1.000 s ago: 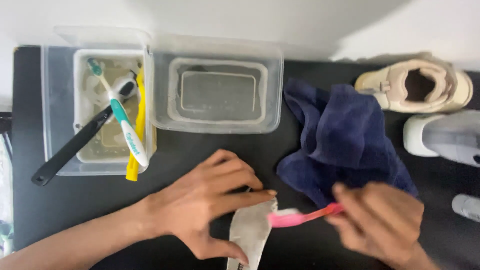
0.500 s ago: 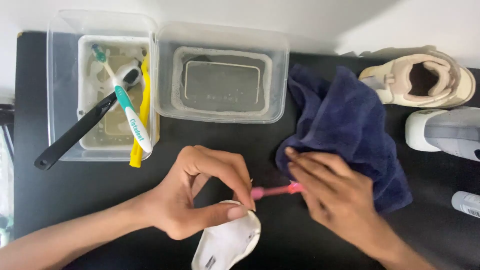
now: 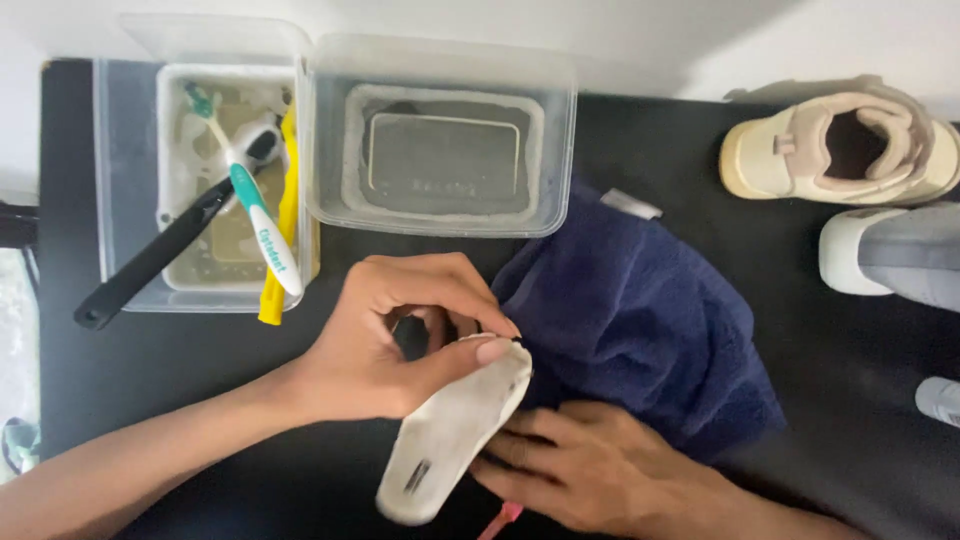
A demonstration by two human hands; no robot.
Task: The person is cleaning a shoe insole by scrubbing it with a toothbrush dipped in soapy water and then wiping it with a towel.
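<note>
My left hand [image 3: 400, 335] grips the upper end of a white shoe insole [image 3: 450, 432], thumb on top, and holds it tilted over the black table [image 3: 200, 380]. Under and beside the insole's lower part lies my right hand [image 3: 590, 465], fingers spread against it. A pink toothbrush handle [image 3: 500, 522] sticks out below that hand at the bottom edge; whether the hand still grips it is hidden. A dark blue towel [image 3: 640, 320] lies just right of the insole, touching my right hand.
Two clear plastic tubs stand at the back: the left tub [image 3: 125, 180] holds soapy water, a teal-and-white toothbrush [image 3: 255, 225], a black brush [image 3: 150, 265] and a yellow tool [image 3: 285, 230]; the right tub [image 3: 440, 150] holds water. A beige shoe [image 3: 840, 150] and a grey-white shoe [image 3: 890, 255] stand far right.
My left hand turned the insole and raised it toward the towel. My right hand dropped from beside the towel to under the insole, and the pink toothbrush went down with it.
</note>
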